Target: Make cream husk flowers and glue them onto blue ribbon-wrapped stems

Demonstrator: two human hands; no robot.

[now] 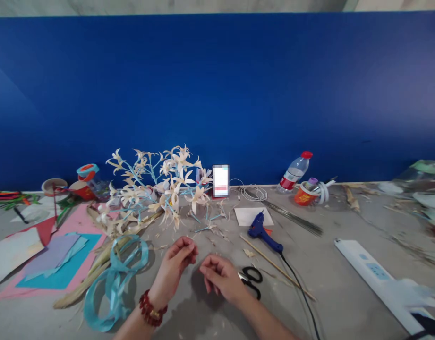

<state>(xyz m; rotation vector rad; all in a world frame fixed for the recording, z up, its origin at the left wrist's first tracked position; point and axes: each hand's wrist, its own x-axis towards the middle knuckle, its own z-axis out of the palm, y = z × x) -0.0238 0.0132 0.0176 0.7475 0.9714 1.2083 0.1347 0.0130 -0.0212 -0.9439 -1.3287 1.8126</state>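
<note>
My left hand [178, 259], with a red bead bracelet [152, 308] at the wrist, is closed, thumb pressed to the curled fingers. My right hand [220, 278] is just to its right, also in a pinch. Anything between the fingertips is too small to make out, and a gap separates the two hands. Black-handled scissors [252, 275] lie partly hidden by my right hand. Loops of light-blue ribbon [109, 297] lie to the left. Behind my hands spreads a bunch of cream flowers [174, 189] on blue-wrapped stems, with loose stem pieces [206, 228] in front.
A blue glue gun [265, 231] rests by a white card [243, 216], its cord trailing forward beside a thin stick [277, 267]. Further right are a tilted bottle [293, 174], a red cup [304, 196] and a power strip [373, 278]. Coloured paper [72, 269] and dried husks [97, 267] lie left.
</note>
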